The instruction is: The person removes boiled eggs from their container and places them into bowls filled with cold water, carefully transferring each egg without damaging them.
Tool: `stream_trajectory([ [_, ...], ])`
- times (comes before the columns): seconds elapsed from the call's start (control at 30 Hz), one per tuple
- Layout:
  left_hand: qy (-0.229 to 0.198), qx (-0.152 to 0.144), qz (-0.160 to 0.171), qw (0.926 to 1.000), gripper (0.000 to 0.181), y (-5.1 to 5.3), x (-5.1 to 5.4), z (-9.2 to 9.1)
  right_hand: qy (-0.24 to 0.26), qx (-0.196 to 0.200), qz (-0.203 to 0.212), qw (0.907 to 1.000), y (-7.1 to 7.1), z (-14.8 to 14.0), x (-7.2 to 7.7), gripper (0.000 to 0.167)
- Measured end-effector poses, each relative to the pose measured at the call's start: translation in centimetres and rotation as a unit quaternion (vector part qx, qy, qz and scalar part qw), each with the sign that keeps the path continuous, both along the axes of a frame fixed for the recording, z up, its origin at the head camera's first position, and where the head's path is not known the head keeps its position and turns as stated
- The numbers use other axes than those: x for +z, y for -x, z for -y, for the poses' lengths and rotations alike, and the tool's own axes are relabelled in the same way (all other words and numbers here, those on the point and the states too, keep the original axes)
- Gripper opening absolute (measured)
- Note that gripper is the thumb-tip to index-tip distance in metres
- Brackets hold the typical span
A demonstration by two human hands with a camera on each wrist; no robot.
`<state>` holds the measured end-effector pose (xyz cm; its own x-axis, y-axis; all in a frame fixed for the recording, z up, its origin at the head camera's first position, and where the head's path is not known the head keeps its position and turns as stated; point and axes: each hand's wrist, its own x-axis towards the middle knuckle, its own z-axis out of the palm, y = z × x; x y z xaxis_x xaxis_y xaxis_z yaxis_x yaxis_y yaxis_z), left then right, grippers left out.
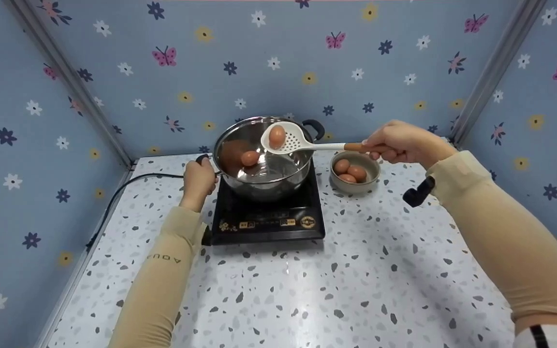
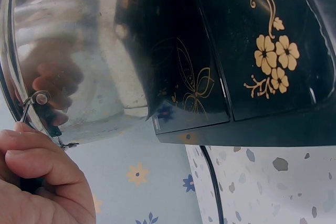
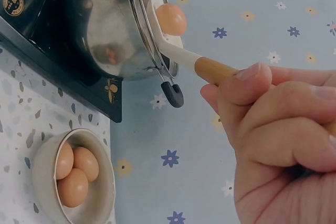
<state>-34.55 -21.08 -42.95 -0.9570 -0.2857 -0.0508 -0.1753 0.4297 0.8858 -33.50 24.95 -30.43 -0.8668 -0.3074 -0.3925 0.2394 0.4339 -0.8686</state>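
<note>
My right hand (image 1: 399,141) grips the wooden handle of a white slotted spoon (image 1: 324,146), with fingers curled round it. One brown egg (image 1: 277,137) rests in the spoon's perforated bowl, held over the steel pot (image 1: 266,191). Inside the pot, a second egg (image 1: 249,158) shows near the left wall, beside a brown reflection. At the pot's left side, my left hand (image 1: 198,180) holds its black-covered loop handle; the left wrist view shows these fingers (image 2: 37,161) curled at the handle. Three brown eggs (image 3: 73,187) lie in a small beige bowl (image 1: 355,187) right of the pot.
The pot stands on a black induction cooker (image 1: 269,237) with gold markings. Its black cord (image 1: 128,182) runs left across the speckled white table (image 1: 356,290). Behind rises a blue flowered wall (image 1: 269,82). The pot's other handle (image 1: 314,128) sticks out at the back right.
</note>
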Motion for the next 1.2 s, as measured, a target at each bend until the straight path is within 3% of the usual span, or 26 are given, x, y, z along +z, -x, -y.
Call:
stream_trajectory([
  [0.2, 0.010, 0.009, 0.010, 0.9999, 0.041, 0.1, 0.0, 0.0, -0.013, -0.004, -0.002, 0.9999, -0.2, -0.6, 0.0, 0.024],
  [0.77, 0.008, -0.004, -0.011, 0.9999, 0.038, -0.3, -0.1, -0.1, -0.033, -0.013, -0.010, 0.9993, -1.0, -3.3, 0.1, 0.028],
  [1.0, 0.010, -0.002, -0.007, 0.9999, 0.036, -0.1, -0.1, 0.0, 0.003, -0.040, -0.002, 0.9992, -1.2, -4.3, 0.0, 0.029],
  [1.2, 0.022, 0.000, 0.002, 0.9998, 0.036, -0.1, 0.0, 0.0, 0.004, -0.037, -0.012, 0.9992, -1.4, -5.3, 0.0, 0.037],
])
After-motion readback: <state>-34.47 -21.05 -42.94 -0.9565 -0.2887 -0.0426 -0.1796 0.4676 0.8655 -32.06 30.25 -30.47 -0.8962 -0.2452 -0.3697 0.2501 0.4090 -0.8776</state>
